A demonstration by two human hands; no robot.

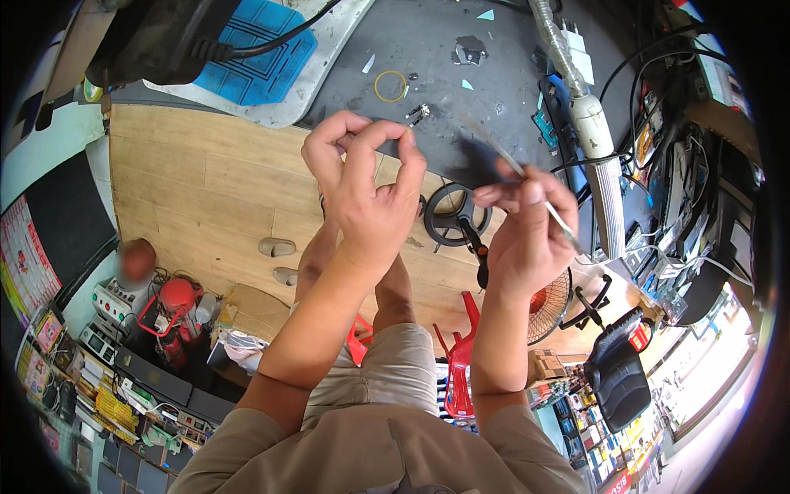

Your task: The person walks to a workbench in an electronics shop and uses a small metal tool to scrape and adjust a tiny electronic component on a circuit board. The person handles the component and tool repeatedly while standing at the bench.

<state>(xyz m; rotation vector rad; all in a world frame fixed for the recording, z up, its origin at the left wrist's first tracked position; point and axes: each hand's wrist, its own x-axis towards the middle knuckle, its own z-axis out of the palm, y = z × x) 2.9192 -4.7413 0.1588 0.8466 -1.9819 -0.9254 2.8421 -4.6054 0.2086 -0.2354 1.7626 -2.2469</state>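
My left hand (366, 193) is closed in a pinch over the near edge of the dark grey work mat. At its fingertips sits a small black-and-silver part (420, 114), too small to name its kind. To the right, my right hand (531, 214) grips a long, thin, pale pointed tool (512, 163) like a pen. Its tip is smeared by motion and points up and left toward the small part, apart from it. A yellow ring (391, 86) lies on the mat just beyond my left hand.
A blue pad (262, 53) lies on a pale board at the far left. Broken dark shards (470, 51) and a green circuit board (543, 129) are on the work mat (346, 90). A jointed pipe (594, 132) and cables line the right side. Below stand a red stool (461, 362) and a fan (550, 306).
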